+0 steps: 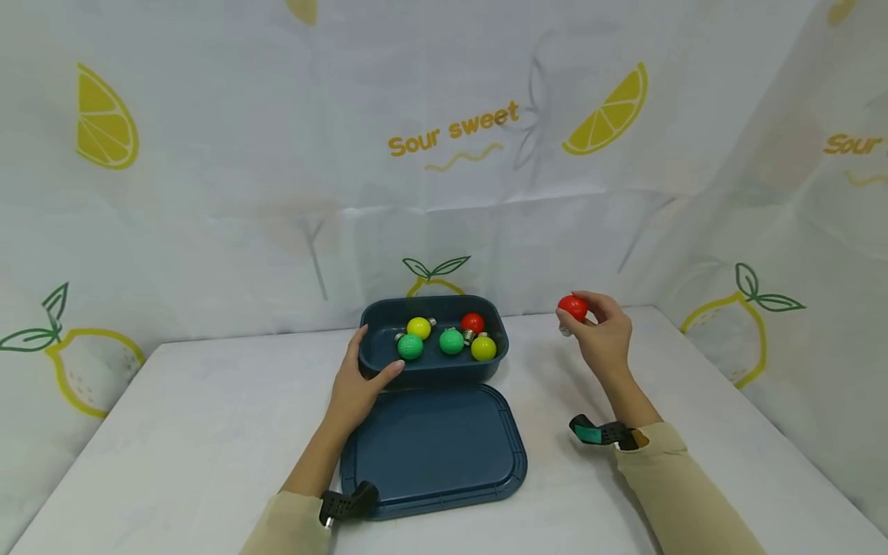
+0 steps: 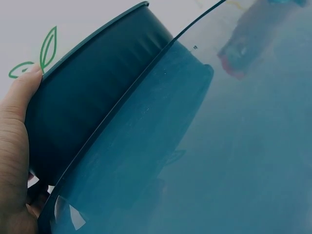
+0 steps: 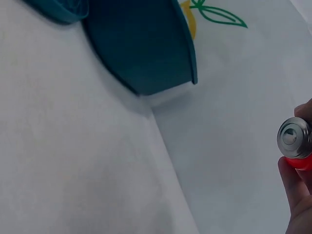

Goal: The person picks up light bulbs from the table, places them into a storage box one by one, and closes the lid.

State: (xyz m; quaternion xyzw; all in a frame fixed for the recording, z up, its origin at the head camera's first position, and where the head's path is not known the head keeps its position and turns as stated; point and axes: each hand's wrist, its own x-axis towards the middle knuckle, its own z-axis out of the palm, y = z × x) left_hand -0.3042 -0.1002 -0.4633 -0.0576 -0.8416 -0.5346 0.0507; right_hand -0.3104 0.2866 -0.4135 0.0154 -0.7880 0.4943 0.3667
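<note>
My right hand (image 1: 605, 333) pinches a red light bulb (image 1: 573, 307) in the air, right of a dark blue plastic box (image 1: 433, 376). In the right wrist view the bulb's silver metal base (image 3: 290, 138) faces the camera. My left hand (image 1: 355, 391) holds the box by its near left corner, thumb over the front rim and fingers along the left side. Inside the box lie several bulbs: a red one (image 1: 473, 322), green ones such as the left one (image 1: 410, 347), and yellow ones such as the right one (image 1: 483, 348).
A dark blue lid (image 1: 435, 451) lies flat on the white table (image 1: 229, 432), just in front of the box. Behind the table hangs a white sheet (image 1: 243, 177) printed with lemons. Each wrist wears a dark strap, such as the right strap (image 1: 603, 433).
</note>
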